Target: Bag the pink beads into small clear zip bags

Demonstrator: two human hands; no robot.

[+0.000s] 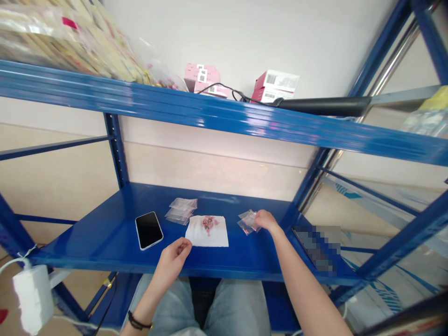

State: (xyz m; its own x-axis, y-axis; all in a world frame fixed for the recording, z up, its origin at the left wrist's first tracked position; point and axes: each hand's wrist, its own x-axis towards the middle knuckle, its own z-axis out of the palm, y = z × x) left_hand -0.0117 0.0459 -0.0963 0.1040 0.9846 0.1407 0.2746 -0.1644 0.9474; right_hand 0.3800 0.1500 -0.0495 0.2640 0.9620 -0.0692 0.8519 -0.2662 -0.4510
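A white paper (199, 237) lies on the blue shelf, with a small heap of pink and dark beads (208, 225) on it. Close to the paper's left lower corner is my left hand (177, 254), its fingers curled together; whatever they may hold is hidden. Off to the right, my right hand (266, 220) pinches the edge of a small clear bag at a pile of bags (248, 222) with bits of pink in them. Behind the paper's left side sits a stack of clear plastic bags (181, 211).
A phone (149, 230) lies at the left of the blue shelf (140, 259). A blurred flat item (317, 249) is at the right. The upper shelf's beam (210, 112) crosses above, carrying pink boxes (202, 77) and bagged goods. A white power strip (33, 298) hangs at lower left.
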